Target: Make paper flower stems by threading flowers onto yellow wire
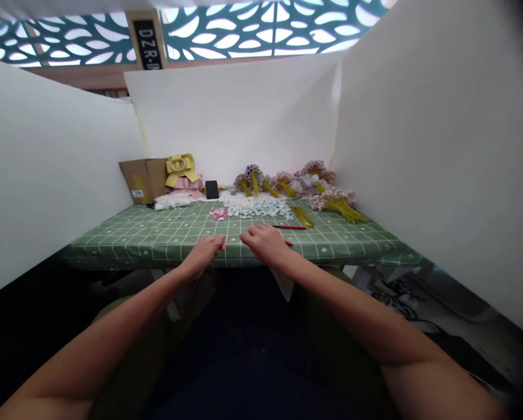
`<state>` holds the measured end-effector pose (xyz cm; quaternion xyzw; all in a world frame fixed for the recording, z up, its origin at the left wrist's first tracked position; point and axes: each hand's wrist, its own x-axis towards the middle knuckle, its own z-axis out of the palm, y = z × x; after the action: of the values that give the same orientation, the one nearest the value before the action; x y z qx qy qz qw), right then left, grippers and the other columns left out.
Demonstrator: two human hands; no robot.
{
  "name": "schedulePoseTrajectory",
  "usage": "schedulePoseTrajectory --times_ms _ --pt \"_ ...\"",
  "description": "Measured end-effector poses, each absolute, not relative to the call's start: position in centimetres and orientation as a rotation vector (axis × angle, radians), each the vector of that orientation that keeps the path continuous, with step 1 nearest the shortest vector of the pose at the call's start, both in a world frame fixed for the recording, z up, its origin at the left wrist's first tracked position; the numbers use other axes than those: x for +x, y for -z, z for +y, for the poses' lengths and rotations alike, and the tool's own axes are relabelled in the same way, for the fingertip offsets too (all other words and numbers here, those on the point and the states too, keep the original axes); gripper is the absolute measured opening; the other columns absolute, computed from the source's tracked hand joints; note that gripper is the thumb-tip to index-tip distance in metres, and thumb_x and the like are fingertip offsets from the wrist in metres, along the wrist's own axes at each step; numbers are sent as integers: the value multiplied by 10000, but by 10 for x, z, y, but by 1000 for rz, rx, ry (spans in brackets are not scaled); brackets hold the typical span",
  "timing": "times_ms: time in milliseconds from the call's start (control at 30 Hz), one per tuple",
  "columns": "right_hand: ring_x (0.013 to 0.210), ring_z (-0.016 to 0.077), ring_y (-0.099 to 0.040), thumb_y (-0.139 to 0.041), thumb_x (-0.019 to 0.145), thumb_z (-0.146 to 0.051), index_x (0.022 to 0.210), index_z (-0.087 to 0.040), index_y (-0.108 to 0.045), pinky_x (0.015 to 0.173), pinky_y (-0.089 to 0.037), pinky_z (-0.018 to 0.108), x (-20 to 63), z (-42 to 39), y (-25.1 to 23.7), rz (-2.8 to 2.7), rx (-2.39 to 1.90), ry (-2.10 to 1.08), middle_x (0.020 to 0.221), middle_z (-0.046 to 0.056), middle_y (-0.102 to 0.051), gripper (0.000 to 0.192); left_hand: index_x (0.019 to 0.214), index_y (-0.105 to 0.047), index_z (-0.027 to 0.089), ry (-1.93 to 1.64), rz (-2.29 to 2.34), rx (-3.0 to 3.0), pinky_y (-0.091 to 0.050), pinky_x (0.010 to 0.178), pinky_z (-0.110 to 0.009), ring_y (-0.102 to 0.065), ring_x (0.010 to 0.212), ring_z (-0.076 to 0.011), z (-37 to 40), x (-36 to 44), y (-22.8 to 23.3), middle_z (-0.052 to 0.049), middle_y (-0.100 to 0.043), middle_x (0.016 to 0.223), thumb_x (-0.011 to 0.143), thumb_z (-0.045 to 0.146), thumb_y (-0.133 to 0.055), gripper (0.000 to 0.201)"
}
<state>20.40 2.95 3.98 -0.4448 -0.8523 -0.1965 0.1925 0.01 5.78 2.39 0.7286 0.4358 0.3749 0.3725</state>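
Bare forearms (125, 317) reach in from the lower corners toward a table under a green checked cloth (125, 230); I watch from afar through the head camera. Left hand (204, 251) and right hand (265, 242) face each other near the front edge, slightly apart, fingers curled inward. Whether either pinches anything I cannot tell; any such piece is too small to make out.

Just beyond the right hand lies 1 slim red tool (294, 227). Past the hands, mid-table, spreads a heap of small white and pale blue pieces (257, 207), with pink pieces (219, 214) at its left and a loop of yellow-green stems (303, 216) at its right.

Along the back and right I count at least 4 flower-like bunches (342, 207). I judge those bunches assembled, while the many loose pieces and stems remain unused.
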Motion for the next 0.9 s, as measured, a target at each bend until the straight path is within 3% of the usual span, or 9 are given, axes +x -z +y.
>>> schedulePoseTrajectory --times_ms 67,167,300,400,467,600,733,833,900 --pt "764 180 -534 -428 898 -130 1025 -176 -628 641 -293 281 202 29 -34 -2444 -1196 752 894 102 -625 241 721 -500 189 -906 1085 1680 -154 418 -226 -174 416 -82 61 2 -18 80 -216 519 857 579 -398 426" --pt "696 163 -527 -408 903 -131 1061 -186 -628 586 -268 272 202 29 -33 -2441 -1215 655 896 93 -634 277 728 -533 177 -911 1061 1750 -167 416 -225 -190 415 -79 60 1 -22 75 -240 518 871 549 -402 420" --pt "577 107 -473 -448 922 -253 957 -157 -655 549 -298 228 209 26 -48 -2290 -1067 -61 718 26 -608 231 625 -545 164 -1171 1011 2337 -339 562 -247 -434 547 -112 47 -7 -44 9 -465 562 920 407 -400 409" --pt "423 69 -304 -451 928 -387 950 -140 -639 455 -272 201 216 21 -64 -2235 -841 -698 510 -68 -407 312 668 -575 170 -1386 875 2735 -342 599 -257 -479 592 -121 36 -13 -61 -12 -540 621 917 389 -438 359" --pt "398 67 -252 -438 930 -417 956 -141 -631 429 -248 200 218 20 -68 -2242 -828 -844 483 -89 -320 338 673 -584 173 -1424 858 2843 -323 579 -256 -469 584 -121 34 -14 -64 -15 -549 628 893 408 -479 338" --pt "544 99 -415 -465 913 -271 841 -143 -644 526 -267 236 210 26 -52 -2265 -1192 -132 634 7 -525 231 606 -538 167 -1168 1031 2445 -334 575 -245 -464 564 -119 47 -7 -45 -2 -505 569 902 421 -425 406" --pt "692 151 -483 -389 909 -138 995 -172 -643 577 -234 284 201 27 -37 -2376 -1261 644 873 91 -617 270 716 -533 174 -944 1024 1740 -178 419 -221 -211 407 -77 58 -2 -25 69 -271 509 876 547 -394 429" --pt "668 145 -477 -361 916 -135 1014 -180 -638 566 -222 283 201 25 -37 -2383 -1267 665 890 90 -621 298 758 -561 170 -921 985 1722 -151 413 -220 -186 408 -74 57 -3 -28 74 -247 514 866 552 -416 423" --pt "641 130 -471 -384 915 -167 969 -175 -644 560 -238 262 204 25 -42 -2350 -1229 421 842 67 -622 266 698 -573 166 -994 1018 1966 -237 449 -225 -292 443 -87 52 -6 -37 47 -335 514 884 507 -414 421"
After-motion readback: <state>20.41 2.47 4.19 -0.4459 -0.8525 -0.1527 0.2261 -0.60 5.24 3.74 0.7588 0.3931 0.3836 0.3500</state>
